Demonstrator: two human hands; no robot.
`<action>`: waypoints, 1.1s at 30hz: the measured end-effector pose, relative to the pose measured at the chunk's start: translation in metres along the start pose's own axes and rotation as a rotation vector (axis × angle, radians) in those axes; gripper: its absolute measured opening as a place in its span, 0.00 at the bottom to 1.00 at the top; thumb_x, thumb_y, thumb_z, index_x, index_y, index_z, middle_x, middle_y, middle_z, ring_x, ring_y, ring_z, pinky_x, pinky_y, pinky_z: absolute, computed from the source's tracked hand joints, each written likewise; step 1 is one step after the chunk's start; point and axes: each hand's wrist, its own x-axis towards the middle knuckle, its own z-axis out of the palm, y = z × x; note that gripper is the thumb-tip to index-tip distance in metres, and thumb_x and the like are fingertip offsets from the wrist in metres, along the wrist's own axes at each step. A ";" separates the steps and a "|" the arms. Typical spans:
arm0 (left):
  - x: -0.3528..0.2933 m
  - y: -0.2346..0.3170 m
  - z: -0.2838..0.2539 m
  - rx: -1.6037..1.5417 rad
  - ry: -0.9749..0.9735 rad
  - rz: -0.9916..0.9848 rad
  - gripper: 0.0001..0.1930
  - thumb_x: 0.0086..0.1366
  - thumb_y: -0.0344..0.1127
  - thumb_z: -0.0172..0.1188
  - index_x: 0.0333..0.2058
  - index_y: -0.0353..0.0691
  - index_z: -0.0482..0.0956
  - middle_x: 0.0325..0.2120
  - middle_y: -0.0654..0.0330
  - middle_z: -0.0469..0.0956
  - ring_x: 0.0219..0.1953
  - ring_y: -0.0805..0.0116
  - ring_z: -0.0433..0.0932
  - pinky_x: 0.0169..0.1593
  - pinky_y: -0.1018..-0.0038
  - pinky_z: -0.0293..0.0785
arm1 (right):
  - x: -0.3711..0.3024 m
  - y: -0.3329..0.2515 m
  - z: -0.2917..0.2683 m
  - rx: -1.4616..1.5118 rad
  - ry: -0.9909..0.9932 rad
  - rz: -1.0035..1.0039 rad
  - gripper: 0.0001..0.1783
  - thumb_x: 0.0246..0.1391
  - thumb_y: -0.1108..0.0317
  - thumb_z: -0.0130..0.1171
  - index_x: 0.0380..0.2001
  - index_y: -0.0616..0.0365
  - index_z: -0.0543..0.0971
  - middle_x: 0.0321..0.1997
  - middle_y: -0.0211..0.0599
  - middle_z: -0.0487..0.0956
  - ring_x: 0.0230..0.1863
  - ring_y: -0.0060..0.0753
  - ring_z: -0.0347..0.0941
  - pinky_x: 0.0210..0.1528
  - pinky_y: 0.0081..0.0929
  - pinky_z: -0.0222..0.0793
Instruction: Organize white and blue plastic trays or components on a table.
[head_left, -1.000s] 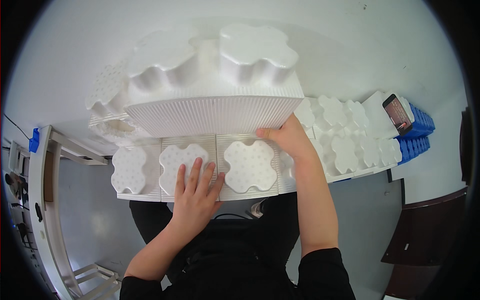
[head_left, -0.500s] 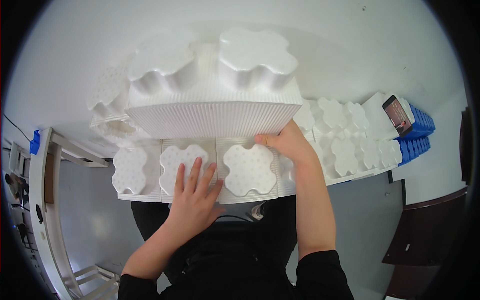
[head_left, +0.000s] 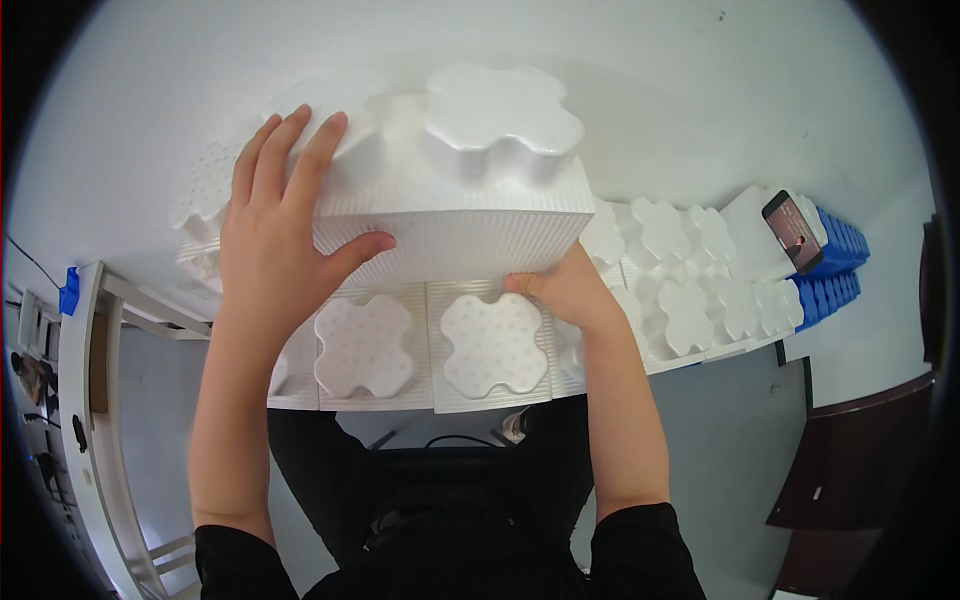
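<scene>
A large white block (head_left: 450,245) with a ribbed front face stands before me, two lobed, clover-shaped pieces rising from its top. The right-hand lobed piece (head_left: 505,110) is in full view; the left one is partly behind my left hand (head_left: 270,235). That hand lies over the block's left end, fingers spread, thumb out across the front face. My right hand (head_left: 570,290) is at the block's lower right corner, thumb at the bottom edge and fingers hidden behind it. Nearer me lie dotted white lobed pieces (head_left: 495,345) on ribbed bases.
More white lobed pieces (head_left: 685,315) run in rows to the right. Beyond them a phone (head_left: 792,232) leans by stacked blue crates (head_left: 840,245). A dotted white piece (head_left: 205,180) stands at the far left. A white frame (head_left: 95,400) is at the left.
My left hand has moved up and left from the near dotted pieces to the large block's left end. The block has shifted slightly left; my right hand stays at its corner.
</scene>
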 end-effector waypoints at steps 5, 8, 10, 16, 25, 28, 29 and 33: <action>-0.009 0.006 0.008 0.022 0.056 -0.032 0.55 0.41 0.51 0.88 0.71 0.50 0.74 0.72 0.53 0.69 0.74 0.39 0.64 0.72 0.45 0.68 | -0.002 0.004 0.001 -0.013 0.045 -0.056 0.43 0.47 0.77 0.82 0.67 0.65 0.73 0.62 0.42 0.82 0.65 0.38 0.77 0.66 0.38 0.75; -0.023 0.011 0.008 0.043 0.078 -0.033 0.55 0.40 0.50 0.89 0.70 0.51 0.75 0.71 0.52 0.69 0.73 0.38 0.64 0.72 0.45 0.67 | -0.008 -0.007 -0.004 0.176 -0.024 -0.019 0.52 0.47 0.70 0.84 0.72 0.66 0.66 0.69 0.46 0.75 0.70 0.40 0.73 0.70 0.40 0.71; -0.027 0.010 0.008 0.026 0.099 -0.017 0.53 0.41 0.52 0.88 0.69 0.51 0.76 0.71 0.53 0.70 0.74 0.39 0.64 0.73 0.44 0.65 | -0.010 -0.008 -0.006 0.330 -0.066 0.003 0.62 0.46 0.63 0.87 0.76 0.68 0.59 0.75 0.50 0.68 0.75 0.43 0.69 0.75 0.40 0.67; -0.004 0.000 -0.001 0.070 0.019 0.013 0.49 0.47 0.58 0.84 0.69 0.52 0.78 0.70 0.52 0.71 0.73 0.39 0.65 0.74 0.41 0.62 | -0.005 -0.008 0.005 0.493 0.156 -0.433 0.74 0.55 0.26 0.72 0.83 0.68 0.47 0.82 0.53 0.61 0.84 0.42 0.54 0.84 0.43 0.48; -0.002 0.012 0.004 -0.046 0.026 -0.112 0.47 0.49 0.54 0.84 0.69 0.55 0.78 0.70 0.51 0.71 0.71 0.40 0.64 0.69 0.44 0.71 | -0.007 -0.016 -0.003 0.448 0.064 -0.361 0.62 0.67 0.20 0.46 0.83 0.61 0.52 0.86 0.40 0.58 0.85 0.42 0.54 0.85 0.45 0.48; -0.013 0.014 0.007 -0.003 0.040 -0.092 0.48 0.49 0.54 0.85 0.70 0.53 0.77 0.70 0.52 0.71 0.73 0.39 0.63 0.71 0.45 0.68 | -0.010 -0.016 -0.002 0.487 0.109 -0.288 0.70 0.61 0.16 0.53 0.83 0.65 0.49 0.84 0.47 0.59 0.85 0.43 0.53 0.84 0.44 0.47; -0.016 0.013 0.009 -0.001 0.040 -0.093 0.48 0.49 0.54 0.85 0.70 0.53 0.77 0.70 0.52 0.71 0.73 0.39 0.63 0.71 0.45 0.68 | -0.009 -0.013 -0.001 0.574 0.077 -0.325 0.70 0.60 0.19 0.59 0.83 0.64 0.48 0.84 0.47 0.59 0.85 0.43 0.53 0.83 0.44 0.49; -0.030 0.014 0.026 -0.014 0.191 -0.020 0.51 0.51 0.50 0.85 0.73 0.49 0.71 0.75 0.45 0.59 0.76 0.36 0.56 0.75 0.42 0.61 | -0.010 -0.011 0.004 0.522 0.019 -0.338 0.70 0.57 0.37 0.78 0.84 0.61 0.46 0.83 0.47 0.60 0.84 0.43 0.54 0.82 0.44 0.55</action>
